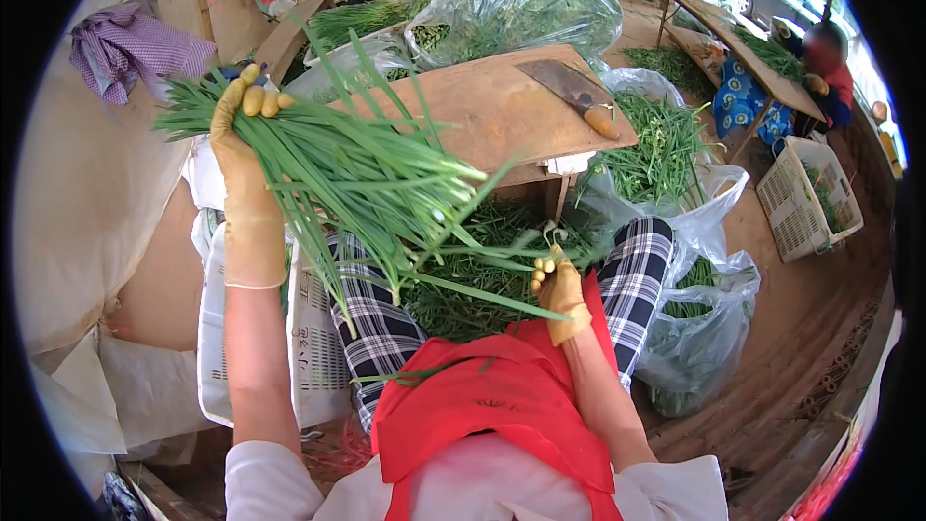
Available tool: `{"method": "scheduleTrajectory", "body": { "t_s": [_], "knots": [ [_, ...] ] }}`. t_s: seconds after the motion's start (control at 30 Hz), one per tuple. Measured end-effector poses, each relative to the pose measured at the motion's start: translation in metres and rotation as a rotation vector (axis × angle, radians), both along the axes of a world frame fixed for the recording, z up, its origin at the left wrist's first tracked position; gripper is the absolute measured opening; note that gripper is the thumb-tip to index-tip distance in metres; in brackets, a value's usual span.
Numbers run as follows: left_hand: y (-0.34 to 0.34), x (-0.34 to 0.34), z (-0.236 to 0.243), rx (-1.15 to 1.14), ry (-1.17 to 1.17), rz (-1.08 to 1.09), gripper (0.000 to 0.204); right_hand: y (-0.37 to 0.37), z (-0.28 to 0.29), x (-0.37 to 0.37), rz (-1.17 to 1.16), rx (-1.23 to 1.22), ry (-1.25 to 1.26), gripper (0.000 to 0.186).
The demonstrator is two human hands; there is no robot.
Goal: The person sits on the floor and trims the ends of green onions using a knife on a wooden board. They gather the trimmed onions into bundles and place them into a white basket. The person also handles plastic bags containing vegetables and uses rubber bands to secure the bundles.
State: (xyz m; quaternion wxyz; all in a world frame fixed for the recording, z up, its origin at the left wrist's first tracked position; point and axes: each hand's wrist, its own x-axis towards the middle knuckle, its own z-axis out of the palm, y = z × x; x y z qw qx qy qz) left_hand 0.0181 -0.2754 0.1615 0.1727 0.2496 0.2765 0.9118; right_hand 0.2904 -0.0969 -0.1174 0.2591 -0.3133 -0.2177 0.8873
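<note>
Upper left: my yellow-gloved left hand [237,130] is gripping a gathered green-stalk bunch [362,178]. Centre: my yellow-gloved right hand [562,294] is pinching stems; a dark-green leafy heap [446,314] is seemingly awaiting sorting.

Low wooden table [492,116]: left end hidden behind held greens [357,169]; broad-bladed knife [559,85] lying flat toward right end, wooden handle at edge | Long wooden table [712,17], far right: leafy greens [770,56] on top | Brown floor [776,328]: white slotted crate [793,212]; clear plastic bag [690,352] holding greens
</note>
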Motion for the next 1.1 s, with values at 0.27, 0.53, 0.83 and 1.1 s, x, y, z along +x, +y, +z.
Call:
{"method": "scheduleTrajectory", "body": {
  "t_s": [0.27, 0.53, 0.83, 1.1],
  "knots": [
    [0.010, 0.013, 0.001, -0.084, 0.192, 0.072, 0.025, -0.054, 0.106, -0.023, 0.632, 0.731, 0.205, 0.077],
    [-0.004, -0.001, -0.004, 0.014, 0.259, -0.002, 0.025, -0.020, -0.028, -0.080, 0.302, 0.001, 0.602, 0.038],
    [-0.079, -0.099, -0.017, 0.124, 0.263, 0.056, 0.027, 0.054, -0.067, -0.038, -0.407, -0.017, 0.462, 0.043],
    [-0.039, -0.053, -0.025, 0.085, 0.224, 0.045, 0.037, -0.049, 0.080, -0.058, 0.182, 0.962, 0.256, 0.056]
  ]
}}
